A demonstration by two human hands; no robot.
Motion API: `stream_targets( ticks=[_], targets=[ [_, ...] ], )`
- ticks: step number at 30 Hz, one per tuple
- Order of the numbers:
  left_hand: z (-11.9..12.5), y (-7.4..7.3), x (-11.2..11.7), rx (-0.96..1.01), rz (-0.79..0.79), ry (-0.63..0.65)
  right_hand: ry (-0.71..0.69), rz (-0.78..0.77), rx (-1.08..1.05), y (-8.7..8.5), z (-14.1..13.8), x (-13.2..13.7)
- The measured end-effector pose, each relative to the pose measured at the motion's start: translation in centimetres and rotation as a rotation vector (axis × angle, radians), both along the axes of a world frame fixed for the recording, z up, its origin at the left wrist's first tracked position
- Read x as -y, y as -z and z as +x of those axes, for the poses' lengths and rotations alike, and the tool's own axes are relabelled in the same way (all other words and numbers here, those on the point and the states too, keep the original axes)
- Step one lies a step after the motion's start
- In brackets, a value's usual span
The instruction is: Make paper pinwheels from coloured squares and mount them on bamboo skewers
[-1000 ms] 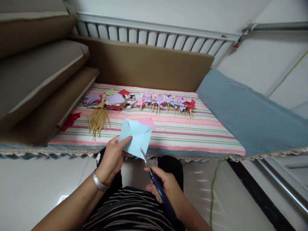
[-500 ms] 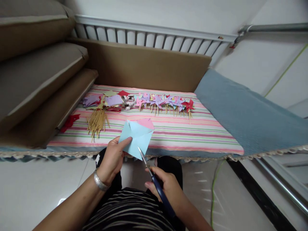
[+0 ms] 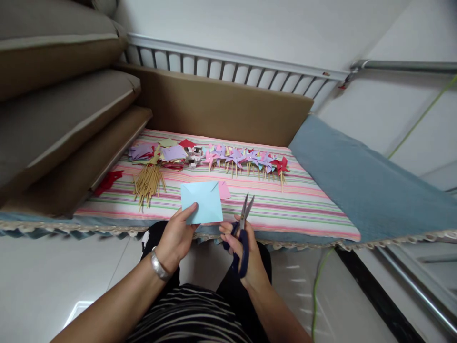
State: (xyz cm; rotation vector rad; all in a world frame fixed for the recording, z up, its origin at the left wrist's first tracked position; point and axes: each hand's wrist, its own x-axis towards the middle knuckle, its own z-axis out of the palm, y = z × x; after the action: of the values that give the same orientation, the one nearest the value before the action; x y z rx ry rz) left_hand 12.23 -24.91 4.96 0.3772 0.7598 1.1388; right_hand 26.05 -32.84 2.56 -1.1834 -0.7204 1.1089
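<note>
My left hand (image 3: 176, 236) pinches a light blue paper square (image 3: 203, 202) by its lower left part, thumb on top. Slits run in from the square's corners. Just behind its right edge shows a pink paper (image 3: 224, 190); whether it is held or lying on the cloth I cannot tell. My right hand (image 3: 246, 247) holds dark blue-handled scissors (image 3: 244, 226) with the blades slightly apart, pointing up and away, right of the square and not touching it. Beyond the hands lie a bundle of wooden sticks (image 3: 148, 183) and a row of finished paper pinwheels (image 3: 237, 157).
A striped cloth (image 3: 303, 209) covers the bed. Stacked paper squares (image 3: 173, 153) and a red paper piece (image 3: 109, 182) lie at the left. Brown cushions (image 3: 78, 124) rise at far left, and a brown board (image 3: 221, 105) stands along the back railing (image 3: 228, 62).
The scissors have come off the blue square's lower edge, moved right and turned upright with blades parted. My left hand has rotated the square so its edge lies level.
</note>
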Motion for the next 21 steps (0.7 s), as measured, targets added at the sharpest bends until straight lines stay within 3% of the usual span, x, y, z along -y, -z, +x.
stream_targets(
  ticks=[6, 14, 18, 21],
  targets=[
    [1.2, 0.0, 1.6, 0.024, 0.058, 0.075, 0.114, -0.001, -0.109, -0.9, -0.9, -3.3],
    [-1.2, -0.8, -1.1, -0.374, 0.125, 0.206, -0.128, -0.072, 0.16, -2.8, 2.4, -4.0],
    [-1.7, -0.1, -1.6, -0.418, 0.165, 0.117, -0.115, -0.012, 0.217, -3.2, 2.8, -4.0],
    [-1.9, 0.4, -1.7, -0.428, 0.181, -0.01, -0.12, 0.06, 0.165, -3.4, 2.3, -2.2]
  ],
)
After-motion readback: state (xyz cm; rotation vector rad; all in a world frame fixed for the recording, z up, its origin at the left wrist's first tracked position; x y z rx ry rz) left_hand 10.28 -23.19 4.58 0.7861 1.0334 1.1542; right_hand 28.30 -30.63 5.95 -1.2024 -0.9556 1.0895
